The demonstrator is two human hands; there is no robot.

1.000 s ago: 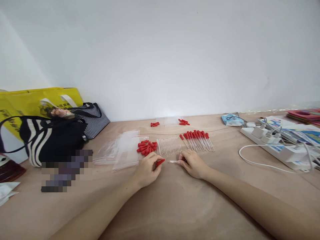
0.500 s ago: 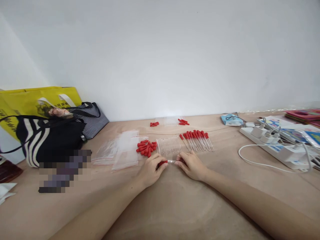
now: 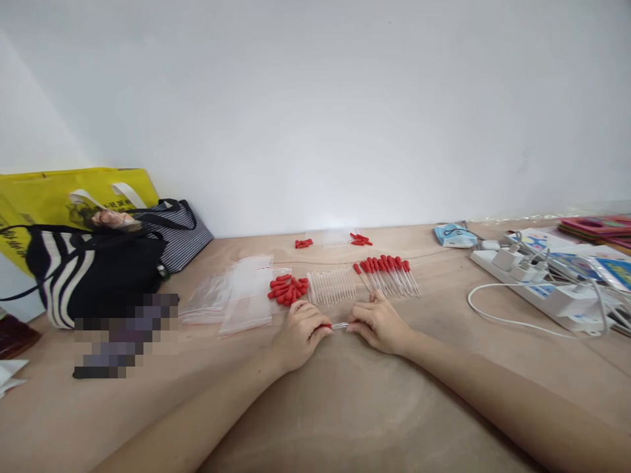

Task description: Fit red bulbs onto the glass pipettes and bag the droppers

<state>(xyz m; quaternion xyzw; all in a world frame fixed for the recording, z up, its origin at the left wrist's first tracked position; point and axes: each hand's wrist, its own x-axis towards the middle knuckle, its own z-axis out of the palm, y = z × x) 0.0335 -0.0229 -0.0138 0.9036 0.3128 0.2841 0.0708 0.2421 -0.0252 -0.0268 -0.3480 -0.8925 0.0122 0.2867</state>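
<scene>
Between my hands, just above or on the table, lies a clear glass dropper tube (image 3: 340, 326). My left hand (image 3: 302, 334) pinches a red rubber bulb (image 3: 326, 325) at the tube's left end, the bulb mostly hidden by the fingers. My right hand (image 3: 379, 323) is closed on the tube's other end. Beyond my left hand sits a pile of loose red bulbs (image 3: 288, 290). A row of bare glass tubes (image 3: 331, 287) lies beside that pile. Droppers with red bulbs fitted (image 3: 389, 274) lie in a row past my right hand.
Clear zip bags (image 3: 246, 295) lie left of the bulbs. More red bulbs (image 3: 361, 240) and bagged tubes (image 3: 336, 238) are by the wall. Bags, including a black one (image 3: 103, 269), stand at left. A power strip (image 3: 537, 292), its cable and a blue mask (image 3: 455, 235) are at right.
Less of the red bulb shows at my left fingers now. The tube tilts slightly, its right end a little higher. Both hands keep their grip and have barely moved.
</scene>
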